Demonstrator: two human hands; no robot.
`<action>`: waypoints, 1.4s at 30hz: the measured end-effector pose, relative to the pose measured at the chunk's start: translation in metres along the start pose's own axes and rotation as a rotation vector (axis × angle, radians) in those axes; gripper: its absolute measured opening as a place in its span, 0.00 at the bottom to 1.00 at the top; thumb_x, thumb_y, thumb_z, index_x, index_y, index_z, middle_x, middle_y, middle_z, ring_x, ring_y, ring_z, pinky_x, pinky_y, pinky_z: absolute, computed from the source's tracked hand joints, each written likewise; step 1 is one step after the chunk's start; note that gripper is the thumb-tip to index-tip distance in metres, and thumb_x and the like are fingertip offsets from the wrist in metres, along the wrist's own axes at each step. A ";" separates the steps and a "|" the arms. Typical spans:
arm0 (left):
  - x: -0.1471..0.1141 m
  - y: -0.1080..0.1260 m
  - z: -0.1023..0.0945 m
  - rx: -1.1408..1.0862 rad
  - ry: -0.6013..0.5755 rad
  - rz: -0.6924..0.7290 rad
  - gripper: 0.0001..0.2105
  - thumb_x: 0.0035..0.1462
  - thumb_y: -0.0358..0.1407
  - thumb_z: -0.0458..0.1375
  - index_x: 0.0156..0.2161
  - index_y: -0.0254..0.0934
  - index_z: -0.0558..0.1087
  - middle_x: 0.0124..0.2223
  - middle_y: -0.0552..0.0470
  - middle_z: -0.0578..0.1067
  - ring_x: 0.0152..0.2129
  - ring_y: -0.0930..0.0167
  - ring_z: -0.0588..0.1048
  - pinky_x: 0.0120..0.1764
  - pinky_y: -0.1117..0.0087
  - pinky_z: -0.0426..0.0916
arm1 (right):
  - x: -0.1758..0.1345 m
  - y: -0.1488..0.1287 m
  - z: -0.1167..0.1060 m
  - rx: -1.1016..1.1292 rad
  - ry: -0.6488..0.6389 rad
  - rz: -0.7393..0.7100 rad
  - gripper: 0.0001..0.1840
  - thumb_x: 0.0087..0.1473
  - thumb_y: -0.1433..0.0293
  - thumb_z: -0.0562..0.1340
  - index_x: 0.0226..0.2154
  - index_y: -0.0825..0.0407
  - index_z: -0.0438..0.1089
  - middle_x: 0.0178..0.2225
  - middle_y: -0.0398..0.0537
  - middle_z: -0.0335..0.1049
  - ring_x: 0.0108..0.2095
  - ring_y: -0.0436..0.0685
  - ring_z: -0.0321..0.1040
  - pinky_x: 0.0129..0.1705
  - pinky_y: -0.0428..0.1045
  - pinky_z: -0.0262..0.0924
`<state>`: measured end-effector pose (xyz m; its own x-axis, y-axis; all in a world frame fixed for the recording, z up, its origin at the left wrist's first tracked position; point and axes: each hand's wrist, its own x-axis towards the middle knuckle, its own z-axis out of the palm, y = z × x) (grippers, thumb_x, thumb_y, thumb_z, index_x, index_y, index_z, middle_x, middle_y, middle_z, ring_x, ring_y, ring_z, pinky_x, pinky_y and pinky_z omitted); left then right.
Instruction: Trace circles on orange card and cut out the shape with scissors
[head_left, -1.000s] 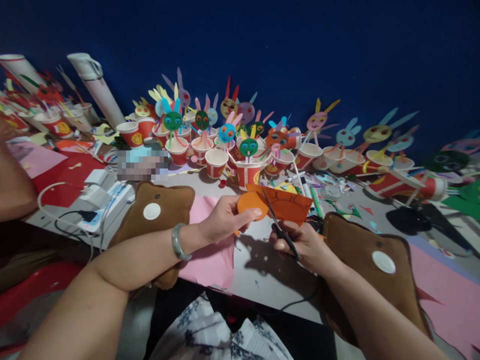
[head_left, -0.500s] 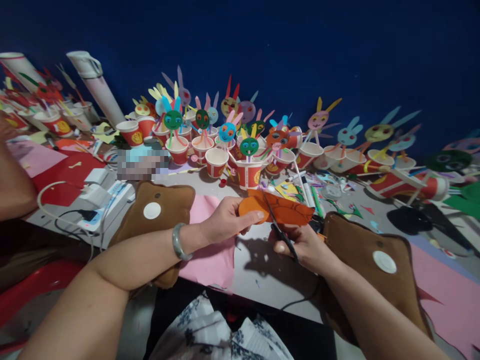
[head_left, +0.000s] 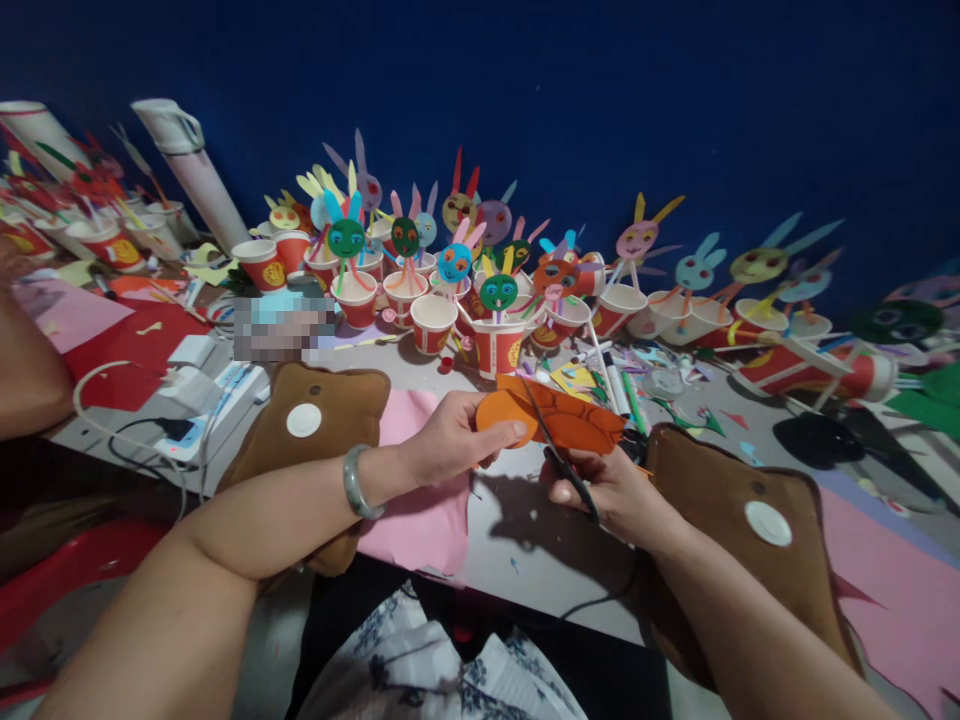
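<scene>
My left hand (head_left: pixel 457 437) pinches an orange paper piece (head_left: pixel 501 412) with a rounded end, thumb on top. Black-handled scissors (head_left: pixel 571 474) are gripped in my right hand (head_left: pixel 607 490), their blades lying across the orange paper. To the right of the blades, the orange sheet (head_left: pixel 577 418) carries dark drawn outlines and extends over my right fingers. Both hands are held above the table, and their shadow falls on it. Pink paper (head_left: pixel 420 520) lies under my left wrist.
Brown cushion-like pads (head_left: pixel 330 410) lie on both sides. Behind stand several paper cups (head_left: pixel 433 325) with coloured paper rabbit faces. A power strip (head_left: pixel 217 405) with cables sits left. Markers (head_left: pixel 616 385) and paper scraps are at right. Another person's arm (head_left: pixel 30 350) shows at the left edge.
The scissors and my right hand have shifted very slightly, with the orange sheet's right end a little lower. My left hand keeps its pinch almost in place.
</scene>
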<state>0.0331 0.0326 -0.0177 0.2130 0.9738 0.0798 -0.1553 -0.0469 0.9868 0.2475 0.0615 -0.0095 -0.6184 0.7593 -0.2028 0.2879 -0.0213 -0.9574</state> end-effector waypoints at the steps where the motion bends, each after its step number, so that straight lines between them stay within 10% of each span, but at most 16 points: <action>1: 0.000 0.001 0.000 -0.003 0.003 -0.006 0.17 0.55 0.45 0.63 0.25 0.35 0.67 0.18 0.59 0.64 0.15 0.80 0.61 0.18 0.77 0.57 | 0.000 0.001 0.000 0.006 0.003 0.001 0.26 0.38 0.51 0.76 0.21 0.53 0.67 0.18 0.39 0.61 0.19 0.47 0.54 0.21 0.45 0.49; 21: 0.000 0.004 0.000 -0.012 0.016 0.014 0.16 0.56 0.44 0.63 0.26 0.35 0.66 0.20 0.59 0.65 0.16 0.80 0.62 0.19 0.77 0.57 | 0.000 0.006 -0.005 -0.072 -0.008 -0.033 0.31 0.43 0.42 0.71 0.22 0.54 0.70 0.16 0.41 0.63 0.19 0.48 0.56 0.21 0.47 0.48; 42: -0.002 0.003 0.000 0.050 0.022 0.006 0.16 0.56 0.43 0.63 0.26 0.35 0.67 0.20 0.57 0.65 0.16 0.79 0.63 0.20 0.77 0.56 | -0.001 0.013 -0.007 -0.149 -0.028 -0.079 0.20 0.48 0.54 0.71 0.25 0.54 0.72 0.21 0.43 0.65 0.24 0.50 0.57 0.25 0.46 0.54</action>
<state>0.0319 0.0309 -0.0145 0.1906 0.9782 0.0829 -0.1079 -0.0631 0.9922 0.2570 0.0649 -0.0205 -0.6627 0.7364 -0.1358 0.3415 0.1359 -0.9300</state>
